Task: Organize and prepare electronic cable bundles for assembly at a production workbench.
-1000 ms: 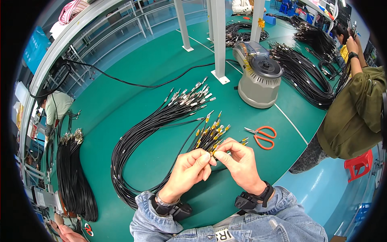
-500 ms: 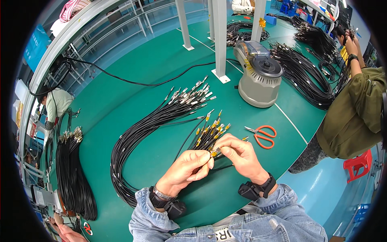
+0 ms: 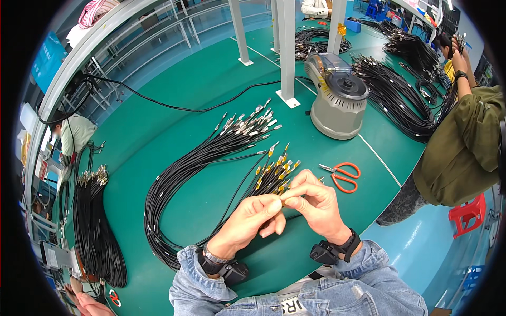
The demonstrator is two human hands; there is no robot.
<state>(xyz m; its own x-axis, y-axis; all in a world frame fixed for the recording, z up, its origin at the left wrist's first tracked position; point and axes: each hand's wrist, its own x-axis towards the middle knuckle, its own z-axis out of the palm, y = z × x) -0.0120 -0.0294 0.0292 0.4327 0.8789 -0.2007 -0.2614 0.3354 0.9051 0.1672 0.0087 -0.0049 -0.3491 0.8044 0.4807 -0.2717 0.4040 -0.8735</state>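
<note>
My left hand (image 3: 251, 217) and my right hand (image 3: 315, 208) meet fingertip to fingertip above the table, both closed in a pinch. Between them is a black cable's end, mostly hidden by the fingers, with a trace of yellow at the tips. Just beyond lies a bundle of black cables (image 3: 272, 178) whose metal connectors carry yellow tape. Its cables curve left into a big loop (image 3: 158, 195), and the other ends (image 3: 253, 124) fan out with pale connectors and no yellow tape. Scissors with orange handles (image 3: 345, 178) lie to the right of my right hand.
A grey tape dispenser (image 3: 338, 108) stands on the green table (image 3: 211, 79) beside a white post (image 3: 287, 58). More cable bundles lie at left (image 3: 97, 231) and far right (image 3: 395, 95). A person in an olive jacket (image 3: 464, 147) works at right, near a red stool (image 3: 468, 216).
My fingers have closed over the cable end, so the connector and yellow tape seen earlier are now mostly covered. My right hand's fingers are bent higher over it.
</note>
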